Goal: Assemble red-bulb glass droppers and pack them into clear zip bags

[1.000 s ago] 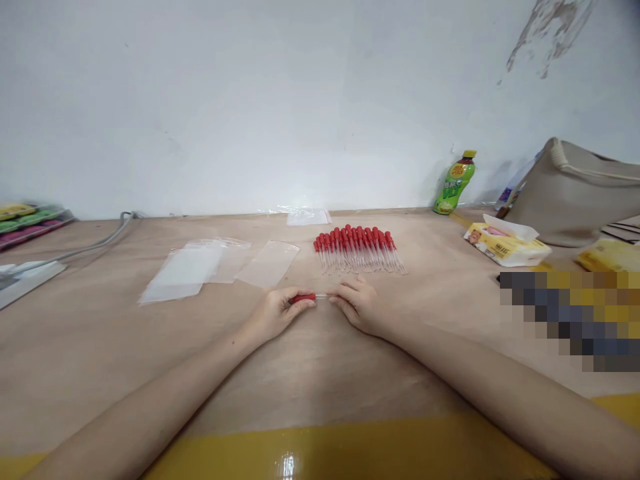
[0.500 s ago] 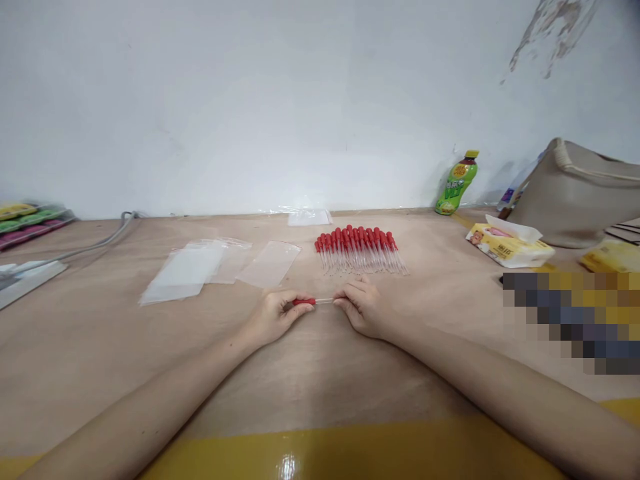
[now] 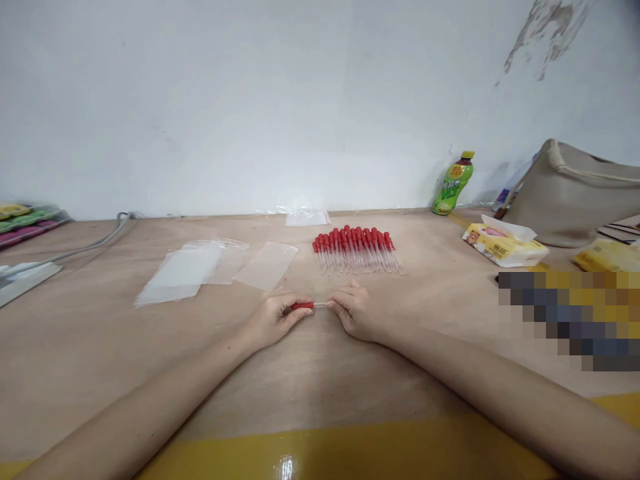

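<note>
A dropper with a red rubber bulb and a thin clear tube is held level between my hands, low over the table. My left hand is closed around the bulb, thumb and fingers pinching it. The fingertips of my right hand are closed on the tube's far end, hiding its tip. Just beyond the hands, a row of similar droppers lies side by side, red bulbs towards the wall. Left of it are clear plastic bags, some overlapping, and a single bag.
Against the wall stands a green bottle. A yellow tissue pack and a beige bag are on the right. At the left lie a grey cable, a white power strip and colourful packets. Part of the right side is pixelated.
My right fingertips have come slightly closer to the red bulb, so less tube shows between my hands. The whole view has shifted a little. Both hands keep their hold.
</note>
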The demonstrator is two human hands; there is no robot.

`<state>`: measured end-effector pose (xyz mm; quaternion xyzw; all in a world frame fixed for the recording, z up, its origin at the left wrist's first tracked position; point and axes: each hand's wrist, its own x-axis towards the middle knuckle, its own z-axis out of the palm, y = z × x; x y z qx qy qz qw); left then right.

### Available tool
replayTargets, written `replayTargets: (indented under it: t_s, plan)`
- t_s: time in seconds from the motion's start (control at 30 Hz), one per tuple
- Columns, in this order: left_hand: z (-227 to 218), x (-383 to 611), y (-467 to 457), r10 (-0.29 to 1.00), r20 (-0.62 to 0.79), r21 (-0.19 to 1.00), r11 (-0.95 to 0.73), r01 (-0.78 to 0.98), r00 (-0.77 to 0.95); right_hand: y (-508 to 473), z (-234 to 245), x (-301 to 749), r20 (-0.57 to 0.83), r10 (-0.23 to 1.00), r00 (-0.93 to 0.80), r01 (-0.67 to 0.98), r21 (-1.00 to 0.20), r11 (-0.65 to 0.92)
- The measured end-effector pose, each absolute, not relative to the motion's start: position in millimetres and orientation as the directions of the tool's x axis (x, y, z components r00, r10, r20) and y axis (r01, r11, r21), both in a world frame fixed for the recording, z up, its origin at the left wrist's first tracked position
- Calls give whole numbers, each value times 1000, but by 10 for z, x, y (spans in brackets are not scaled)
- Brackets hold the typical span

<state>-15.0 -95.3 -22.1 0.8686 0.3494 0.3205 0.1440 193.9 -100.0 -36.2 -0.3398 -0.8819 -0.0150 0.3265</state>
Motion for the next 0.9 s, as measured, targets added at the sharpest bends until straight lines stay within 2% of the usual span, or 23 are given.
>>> replayTargets:
  t_s: [0.27,0.37,0.43,0.57,0.63,0.73,0.9]
  plan:
    - [-227,-140,-875,552,627,182,-790,585,550,-1038,-308,1940,571,629,-528,635,-225,739]
    - [-210,-167,-822,576,653,123,-722,681,492,-1084,-229,1987,542,662,-518,693,-188,696]
    - [-211,-217,-770,643,644,115,-618,778,415,-1068,-179,2052,526,730,-437,743,-247,623]
    - [-236,-343,-660,838,497,121,-323,939,224,-856,-104,2182,479,873,-97,747,-544,382]
    - [-243,-381,-623,915,367,131,-230,964,168,-697,-65,2184,437,898,49,760,-600,251]
    - [-243,-396,-600,959,232,132,-197,972,163,-464,-5,2072,416,899,139,818,-560,132]
    - [-242,-389,-606,959,228,110,-199,974,170,-165,2,1797,408,896,175,879,-475,45]
